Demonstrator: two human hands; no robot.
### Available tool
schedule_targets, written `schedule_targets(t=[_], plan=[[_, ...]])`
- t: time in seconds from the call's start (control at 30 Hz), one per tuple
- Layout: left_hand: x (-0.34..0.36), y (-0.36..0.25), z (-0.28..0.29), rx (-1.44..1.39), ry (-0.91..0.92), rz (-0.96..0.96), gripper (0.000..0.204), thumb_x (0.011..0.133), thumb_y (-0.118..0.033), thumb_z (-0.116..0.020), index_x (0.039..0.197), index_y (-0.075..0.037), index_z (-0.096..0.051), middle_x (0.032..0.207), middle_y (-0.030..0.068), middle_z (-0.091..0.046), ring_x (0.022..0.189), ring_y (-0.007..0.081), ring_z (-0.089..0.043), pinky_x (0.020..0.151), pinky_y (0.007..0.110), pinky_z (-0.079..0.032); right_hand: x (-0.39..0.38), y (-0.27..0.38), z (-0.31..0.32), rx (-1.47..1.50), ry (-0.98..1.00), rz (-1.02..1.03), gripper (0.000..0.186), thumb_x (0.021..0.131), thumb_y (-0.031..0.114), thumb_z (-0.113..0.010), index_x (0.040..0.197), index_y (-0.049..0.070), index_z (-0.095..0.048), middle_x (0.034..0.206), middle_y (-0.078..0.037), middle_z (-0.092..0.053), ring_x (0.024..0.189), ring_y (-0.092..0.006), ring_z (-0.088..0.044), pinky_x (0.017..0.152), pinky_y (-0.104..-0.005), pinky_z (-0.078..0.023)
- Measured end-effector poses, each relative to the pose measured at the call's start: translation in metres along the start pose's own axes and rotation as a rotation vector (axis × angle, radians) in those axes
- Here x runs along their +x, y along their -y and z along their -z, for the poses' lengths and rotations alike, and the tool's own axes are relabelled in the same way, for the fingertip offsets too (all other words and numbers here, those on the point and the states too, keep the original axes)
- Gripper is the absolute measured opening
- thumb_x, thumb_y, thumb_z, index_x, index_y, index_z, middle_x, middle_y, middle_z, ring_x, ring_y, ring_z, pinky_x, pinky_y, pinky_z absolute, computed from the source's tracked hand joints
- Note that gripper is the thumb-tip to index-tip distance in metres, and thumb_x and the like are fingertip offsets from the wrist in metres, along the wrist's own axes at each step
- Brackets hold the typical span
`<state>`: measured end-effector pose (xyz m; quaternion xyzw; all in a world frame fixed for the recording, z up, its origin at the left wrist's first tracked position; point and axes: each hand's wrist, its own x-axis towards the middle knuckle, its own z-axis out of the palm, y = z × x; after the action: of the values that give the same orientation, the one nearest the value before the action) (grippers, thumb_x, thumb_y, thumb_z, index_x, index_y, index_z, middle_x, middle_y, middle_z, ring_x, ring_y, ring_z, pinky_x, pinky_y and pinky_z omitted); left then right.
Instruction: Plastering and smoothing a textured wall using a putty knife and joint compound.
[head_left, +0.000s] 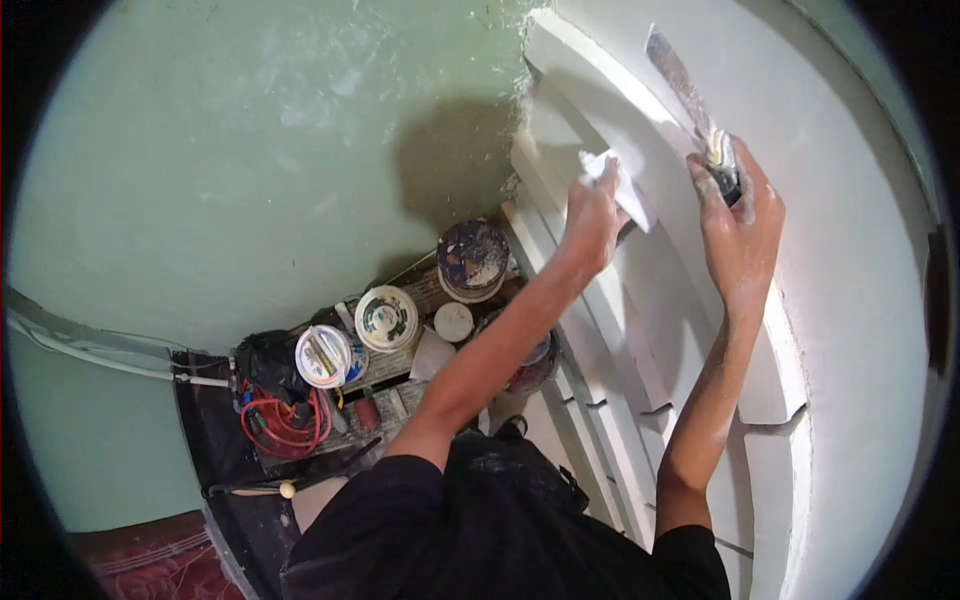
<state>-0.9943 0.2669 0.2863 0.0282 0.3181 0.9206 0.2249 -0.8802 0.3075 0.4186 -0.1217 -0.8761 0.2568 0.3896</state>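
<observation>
Steel putty knife with a long scuffed blade and dark handle [687,95] is on the right, by the curved white moulding [765,375], right grip [742,225] wrapped round its handle, probably to leave the blade free. Long axis runs near-right to far-left, tip far. Left grip [592,222] pinches a flat white piece [631,200], leaning similarly. Round white lidded tubs [386,320] sit left on the weathered plank desk [432,297], likely for easy reach.

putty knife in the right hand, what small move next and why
Perhaps tilt the putty knife toward the white piece in the left hand: the right hand holds the knife with its blade toward the picture's top, apart from that piece.
</observation>
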Motion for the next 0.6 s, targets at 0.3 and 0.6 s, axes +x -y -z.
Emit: schedule_targets(t=[0.3, 0.6], plan=[[-0.044, -0.013, -0.025, 0.301, -0.088, 0.029, 0.035, 0.102, -0.024, -0.047, 0.124, 0.004, -0.046, 0.109, 0.0137, -0.058, 0.1, 0.023, -0.06, 0.083, 0.04, -0.053, 0.005, -0.011, -0.002, 0.011, 0.002, 0.008, 0.022, 0.084, 0.013, -0.061, 0.102, 0.002, -0.065, 0.079, -0.011, -0.064, 0.069, -0.0205, -0.054, 0.068, -0.031, -0.044], [-0.048, -0.006, 0.003, 0.487, 0.155, -0.008, 0.048, 0.1, -0.018, -0.047, 0.142, 0.002, -0.034, 0.127, 0.0178, -0.053, 0.117, 0.0254, -0.052, 0.102, 0.04, -0.041, -0.001, -0.013, -0.002, 0.036, -0.011, 0.01, 0.026, 0.087, 0.018, -0.062, 0.108, 0.004, -0.067, 0.083, -0.008, -0.068, 0.074, -0.0142, -0.057, 0.072, -0.0273, -0.046]])
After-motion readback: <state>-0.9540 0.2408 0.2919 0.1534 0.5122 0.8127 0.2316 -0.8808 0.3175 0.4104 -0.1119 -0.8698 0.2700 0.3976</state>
